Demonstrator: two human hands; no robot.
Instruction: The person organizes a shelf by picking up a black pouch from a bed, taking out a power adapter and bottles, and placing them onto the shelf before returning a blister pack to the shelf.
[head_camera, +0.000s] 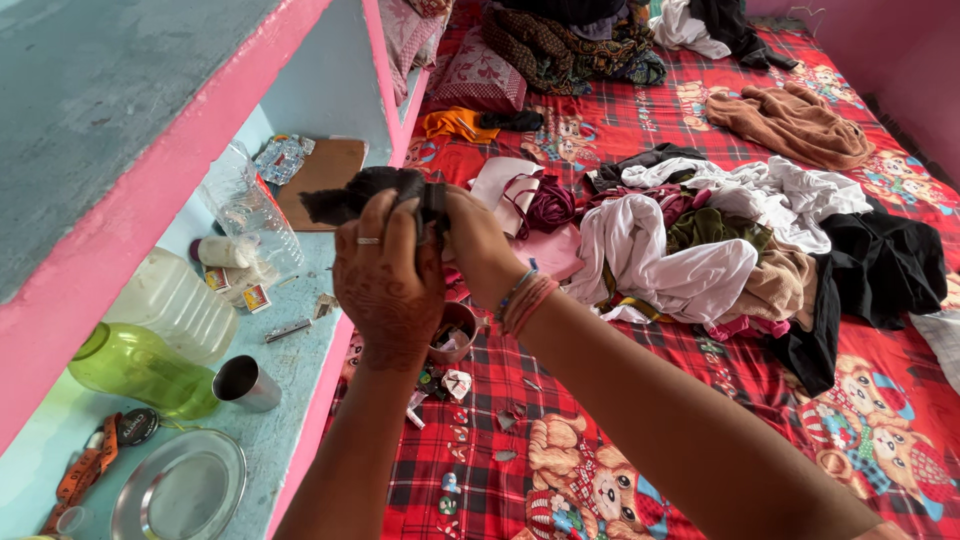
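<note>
Held up over the bed's (620, 470) left edge, beside the shelf (290, 400): small dark cloth (365, 192), bunched between left hand (385, 280) and right hand (478, 245), both pinching it. Probably soft, light, limp; best gripped by hems.

Shelf (290, 400) left of bed (600, 470), clothes pile (720, 240) on bed (right), plate (180, 490) on shelf

Two hands (390, 275), two bottles (150, 375)
</note>
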